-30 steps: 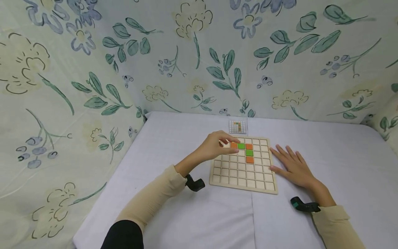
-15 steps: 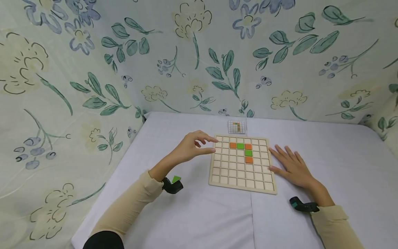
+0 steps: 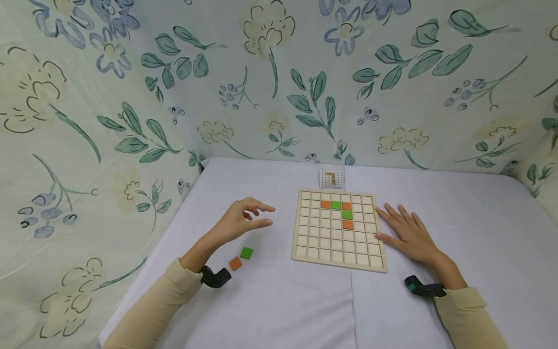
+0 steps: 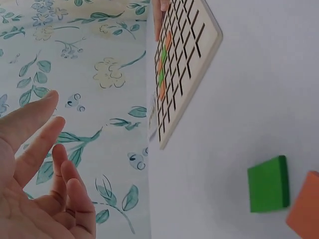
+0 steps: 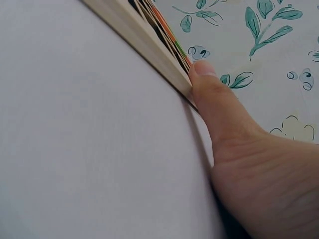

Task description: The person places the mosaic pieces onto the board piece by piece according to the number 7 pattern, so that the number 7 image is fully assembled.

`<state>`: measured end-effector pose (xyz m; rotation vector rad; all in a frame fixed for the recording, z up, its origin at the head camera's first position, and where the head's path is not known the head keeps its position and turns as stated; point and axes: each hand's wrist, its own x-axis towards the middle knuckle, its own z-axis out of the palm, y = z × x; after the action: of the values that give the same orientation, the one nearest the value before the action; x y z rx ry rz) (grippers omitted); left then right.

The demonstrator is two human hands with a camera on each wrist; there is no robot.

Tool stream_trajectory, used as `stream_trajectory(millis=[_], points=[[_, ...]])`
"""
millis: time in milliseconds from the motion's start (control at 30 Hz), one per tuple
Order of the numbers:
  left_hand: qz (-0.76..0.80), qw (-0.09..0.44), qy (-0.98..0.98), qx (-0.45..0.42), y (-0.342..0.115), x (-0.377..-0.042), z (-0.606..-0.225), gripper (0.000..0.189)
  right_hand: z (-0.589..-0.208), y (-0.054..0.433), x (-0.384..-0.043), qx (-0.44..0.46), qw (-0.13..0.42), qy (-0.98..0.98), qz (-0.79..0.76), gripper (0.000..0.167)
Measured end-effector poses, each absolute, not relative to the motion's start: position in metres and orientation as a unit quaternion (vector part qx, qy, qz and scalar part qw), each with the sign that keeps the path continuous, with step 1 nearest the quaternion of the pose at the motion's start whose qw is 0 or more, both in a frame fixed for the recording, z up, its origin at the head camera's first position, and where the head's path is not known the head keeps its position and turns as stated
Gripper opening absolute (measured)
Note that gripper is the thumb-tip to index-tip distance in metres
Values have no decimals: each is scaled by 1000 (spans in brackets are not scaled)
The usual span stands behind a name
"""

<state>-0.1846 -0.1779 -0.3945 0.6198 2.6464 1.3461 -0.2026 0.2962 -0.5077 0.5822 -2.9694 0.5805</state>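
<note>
In the head view a wooden grid board (image 3: 319, 254) lies on the table, with orange and green square tiles set in some of its cells, among them a green tile (image 3: 347, 214). My left hand (image 3: 240, 220) hovers left of the board, thumb and fingers apart with nothing between them. Just below it on the cloth lie a loose green tile (image 3: 246, 253) and a loose orange tile (image 3: 235, 263); both also show in the left wrist view. My right hand (image 3: 410, 235) lies spread at the board's right edge, its thumb (image 5: 207, 82) against the side of the frame.
Behind the board lies a small card (image 3: 330, 179) printed with a coloured grid pattern. White cloth (image 3: 296, 305) covers the table, and a floral curtain (image 3: 270, 97) hangs at the back and left.
My left hand has moved away from above the tiled cells, left and towards me, uncovering the loose green and orange tiles. The right hand has stayed at the board's edge.
</note>
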Motion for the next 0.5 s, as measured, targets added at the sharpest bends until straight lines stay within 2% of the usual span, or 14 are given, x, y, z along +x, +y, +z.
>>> stream_trajectory(millis=[500], points=[[469,72,868,147,-228,-153,-431,38,-509,296,-203,186,30,-965,184,80]])
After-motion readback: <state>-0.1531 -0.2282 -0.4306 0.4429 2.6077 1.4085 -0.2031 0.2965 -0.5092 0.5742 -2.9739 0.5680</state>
